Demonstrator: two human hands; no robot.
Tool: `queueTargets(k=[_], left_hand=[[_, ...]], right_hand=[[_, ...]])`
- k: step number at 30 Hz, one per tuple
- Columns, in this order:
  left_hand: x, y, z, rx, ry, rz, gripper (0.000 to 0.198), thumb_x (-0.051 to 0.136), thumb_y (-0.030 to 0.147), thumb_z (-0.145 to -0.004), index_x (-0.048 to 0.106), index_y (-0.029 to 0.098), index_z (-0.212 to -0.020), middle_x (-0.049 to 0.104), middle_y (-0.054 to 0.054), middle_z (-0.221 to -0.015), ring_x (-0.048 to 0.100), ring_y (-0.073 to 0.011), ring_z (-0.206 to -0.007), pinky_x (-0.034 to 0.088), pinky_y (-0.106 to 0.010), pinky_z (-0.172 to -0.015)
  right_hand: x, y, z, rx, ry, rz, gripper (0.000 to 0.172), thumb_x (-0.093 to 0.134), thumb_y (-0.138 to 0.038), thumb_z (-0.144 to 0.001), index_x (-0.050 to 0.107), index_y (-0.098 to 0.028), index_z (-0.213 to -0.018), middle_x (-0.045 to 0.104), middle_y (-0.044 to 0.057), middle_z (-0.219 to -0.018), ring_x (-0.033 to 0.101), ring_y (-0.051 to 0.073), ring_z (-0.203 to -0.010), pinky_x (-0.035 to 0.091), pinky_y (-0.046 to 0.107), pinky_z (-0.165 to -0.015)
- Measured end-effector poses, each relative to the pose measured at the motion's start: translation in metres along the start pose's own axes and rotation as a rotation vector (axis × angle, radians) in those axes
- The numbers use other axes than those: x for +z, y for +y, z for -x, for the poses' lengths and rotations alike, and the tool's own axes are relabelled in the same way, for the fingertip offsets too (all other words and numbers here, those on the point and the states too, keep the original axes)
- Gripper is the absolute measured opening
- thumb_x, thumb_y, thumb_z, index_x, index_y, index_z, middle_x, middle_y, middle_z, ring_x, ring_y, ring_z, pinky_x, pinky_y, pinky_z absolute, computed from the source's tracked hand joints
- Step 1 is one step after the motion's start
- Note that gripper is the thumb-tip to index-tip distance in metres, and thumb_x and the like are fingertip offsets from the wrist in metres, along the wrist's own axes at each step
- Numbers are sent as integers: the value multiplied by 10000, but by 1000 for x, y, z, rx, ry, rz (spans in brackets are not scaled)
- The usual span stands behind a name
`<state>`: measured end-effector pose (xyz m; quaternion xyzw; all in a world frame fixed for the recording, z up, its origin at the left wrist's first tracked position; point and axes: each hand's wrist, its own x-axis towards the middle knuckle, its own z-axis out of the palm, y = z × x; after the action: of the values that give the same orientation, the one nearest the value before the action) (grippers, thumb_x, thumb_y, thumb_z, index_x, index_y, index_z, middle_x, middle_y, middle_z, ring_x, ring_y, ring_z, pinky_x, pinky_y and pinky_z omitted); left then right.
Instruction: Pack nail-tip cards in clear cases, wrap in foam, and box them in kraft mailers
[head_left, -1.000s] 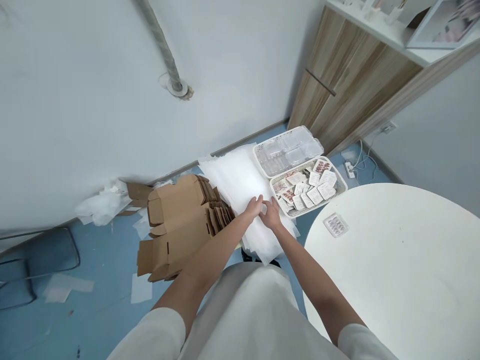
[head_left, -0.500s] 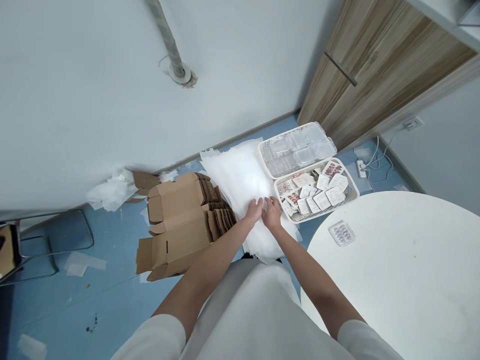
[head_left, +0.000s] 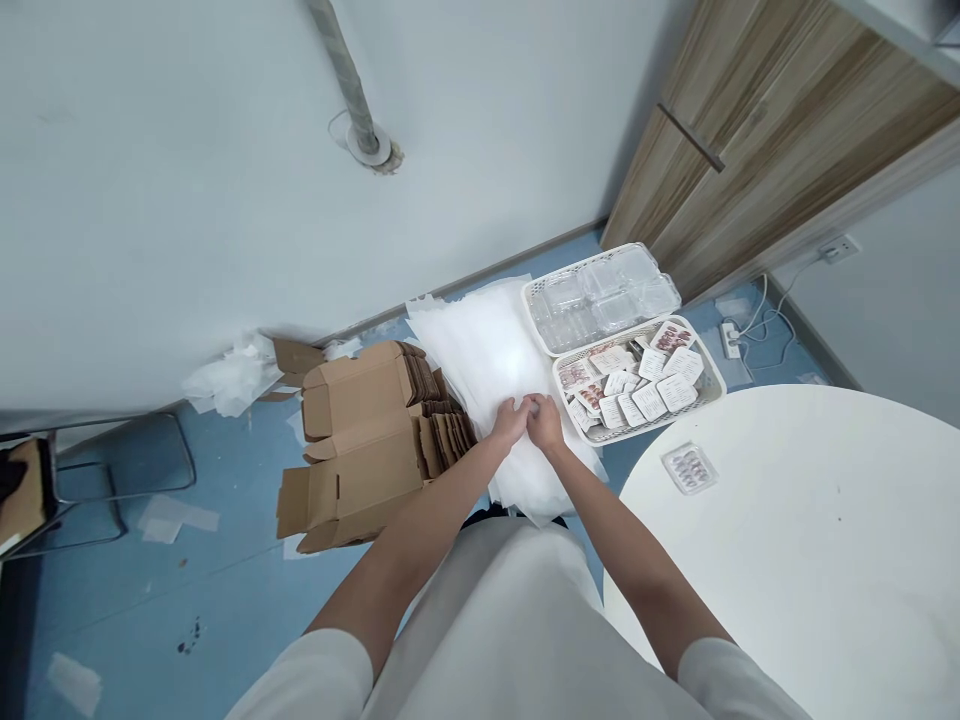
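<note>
My left hand [head_left: 510,424] and my right hand [head_left: 545,426] meet over a stack of thin white sheets [head_left: 476,335], fingertips nearly touching. The fingers of both are curled in a pinch. A small greyish thing seems to show between the fingertips, too small to name. Right of the hands, a white basket [head_left: 718,385] holds several small packs [head_left: 651,400], some with white printed cards and some with reddish pieces. Behind it, a second white basket [head_left: 534,325] holds clear plastic boxes [head_left: 600,290].
Flattened cardboard boxes [head_left: 379,455] lie in a pile to the left. A round white table [head_left: 795,540] stands at the right, bearing a small clear case [head_left: 688,468]. Crumpled white sheets [head_left: 236,375] lie by the wall. A power strip [head_left: 730,340] with cords is near the cabinet [head_left: 720,200].
My hands have drawn closer together, with the fingertips now nearly meeting. The whole view has shifted slightly; the baskets and cardboard stay in place.
</note>
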<state>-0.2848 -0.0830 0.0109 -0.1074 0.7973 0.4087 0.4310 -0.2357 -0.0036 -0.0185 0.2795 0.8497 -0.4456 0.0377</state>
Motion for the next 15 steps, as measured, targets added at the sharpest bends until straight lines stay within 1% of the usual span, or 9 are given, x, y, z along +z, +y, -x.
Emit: queueTargets(k=[3,5,7,9,12,13,15], left_hand=[[2,-2,4,19,85,7,732,362,546,-808,168,121,-1371,153,-123,-1451,185,-223,-1321,257,-313,-1040],[3,-3,7,28,149,18,722,310,555,-825,133,127,-1378,123,-123,-1457,160,-220,-1328,246,-320,-1048],[2,-5,11,38,192,31,684,242,557,-844,137,140,-1376,102,-117,-1462,154,-218,-1329,243,-329,-1050],[0,-7,15,49,213,33,656,186,558,-854,159,156,-1371,81,-109,-1466,149,-224,-1330,244,-348,-1049],[-5,-8,24,64,198,5,648,144,570,-851,192,177,-1364,80,-100,-1467,130,-252,-1332,226,-400,-1050],[-7,-7,28,68,187,-16,649,160,576,-846,202,183,-1361,91,-100,-1465,124,-266,-1331,215,-417,-1051],[-9,-6,37,94,182,-76,663,258,584,-825,213,190,-1356,112,-108,-1460,116,-294,-1328,199,-438,-1050]], right_hand=[[-6,-14,6,-93,-26,54,392,365,-152,-783,474,-200,-1156,512,79,-1083,550,176,-880,447,310,-757],[-12,-24,10,-167,-71,121,413,386,-182,-797,443,-217,-1204,498,76,-1156,558,177,-894,452,301,-745],[-20,-33,12,-236,-122,214,397,395,-192,-803,468,-235,-1191,491,63,-1205,565,182,-910,456,298,-743],[-31,-42,13,-287,-142,316,398,377,-150,-800,501,-248,-1165,491,46,-1233,567,183,-932,459,299,-748],[-51,-53,21,-349,-103,440,445,351,-94,-789,504,-250,-1177,507,35,-1233,553,188,-994,463,303,-770],[-59,-57,26,-366,-75,465,449,347,-90,-791,501,-248,-1182,517,37,-1222,547,190,-1011,464,304,-773],[-76,-63,39,-393,-5,486,444,343,-95,-800,499,-246,-1187,537,41,-1197,543,192,-1023,469,306,-776]])
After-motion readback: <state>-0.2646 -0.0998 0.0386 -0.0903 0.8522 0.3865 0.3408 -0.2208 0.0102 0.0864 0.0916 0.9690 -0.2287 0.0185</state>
